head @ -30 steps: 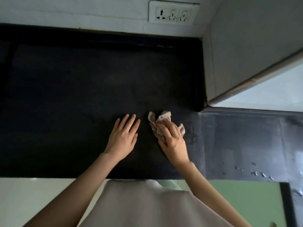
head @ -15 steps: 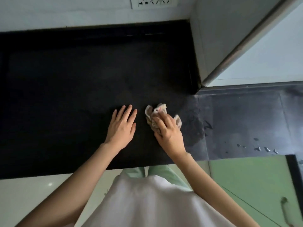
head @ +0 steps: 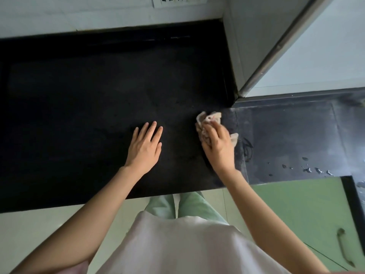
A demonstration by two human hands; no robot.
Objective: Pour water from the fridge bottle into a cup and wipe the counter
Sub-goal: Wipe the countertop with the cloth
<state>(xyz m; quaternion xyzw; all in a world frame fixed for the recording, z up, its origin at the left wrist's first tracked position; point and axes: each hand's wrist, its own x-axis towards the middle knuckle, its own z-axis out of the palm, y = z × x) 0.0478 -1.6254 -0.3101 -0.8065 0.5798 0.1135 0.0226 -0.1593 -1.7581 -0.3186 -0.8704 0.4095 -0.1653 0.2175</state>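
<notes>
Black stone worktop [head: 79, 115]: right hand [head: 217, 147] grips crumpled pale cloth [head: 207, 123], left hand [head: 145, 147] spread flat; droplets [head: 308, 170] rightward risk being missed.

Head camera looks steeply down, close over counter [head: 88, 115].
</notes>
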